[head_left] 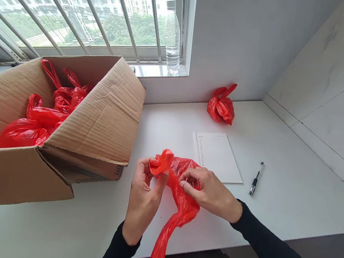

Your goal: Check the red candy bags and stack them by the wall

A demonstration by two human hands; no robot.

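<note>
A red plastic bag [183,203] lies on the table in front of me, one long twisted end trailing over the front edge. My left hand [145,195] pinches a bunched end of it between thumb and fingers, just off the tabletop. On the bag's right side, my right hand [207,189] grips the plastic with thumb and fingertips. The two hands are close together, the bag stretched between them. What is inside the bag, if anything, cannot be made out.
An open cardboard box [100,118] with several red bags [38,124] stands at left. A tied red bag [222,107] sits by the wall. A notebook [219,158] and a pen [256,179] lie to the right. A water bottle [172,40] stands on the windowsill.
</note>
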